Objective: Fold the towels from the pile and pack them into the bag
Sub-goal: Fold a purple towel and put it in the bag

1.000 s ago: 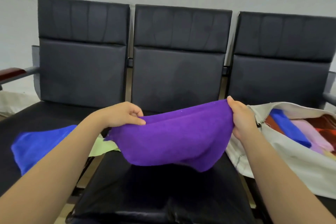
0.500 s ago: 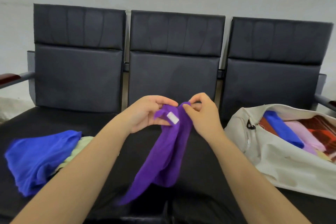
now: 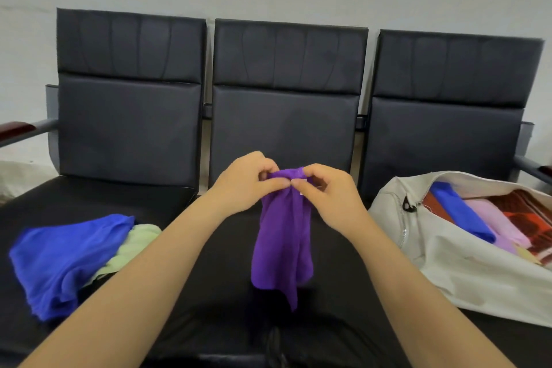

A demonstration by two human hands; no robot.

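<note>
Heaped at lower left on the bench (image 3: 89, 194): blue towel (image 3: 65, 260) over pale green towel (image 3: 136, 243). At centre, pinching with left hand (image 3: 245, 185) the top edge of hanging purple towel (image 3: 283, 242), likewise with right hand (image 3: 328, 197) just beside. At right, open white bag (image 3: 463, 284) holding folded towels

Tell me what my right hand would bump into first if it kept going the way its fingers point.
Likely the left hand: the right hand points leftward across the top of the purple towel both pinch, fingertips almost meeting.

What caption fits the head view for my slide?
Left hand and right hand pinch the purple towel above the middle seat; white bag at right.
</note>
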